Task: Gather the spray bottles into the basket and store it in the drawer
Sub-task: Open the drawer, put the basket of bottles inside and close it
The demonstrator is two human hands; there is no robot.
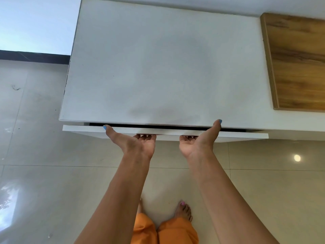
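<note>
A white drawer front sticks out a little from under the white cabinet top, leaving a narrow dark gap. My left hand is palm up with its fingers hooked under the drawer front's lower edge and the thumb on top. My right hand grips the same edge further right, in the same way. No spray bottles and no basket are visible; the drawer's inside is hidden.
A wooden panel lies on the cabinet top at the right. Glossy pale floor tiles surround the cabinet. My bare feet and orange trousers show below, close to the drawer.
</note>
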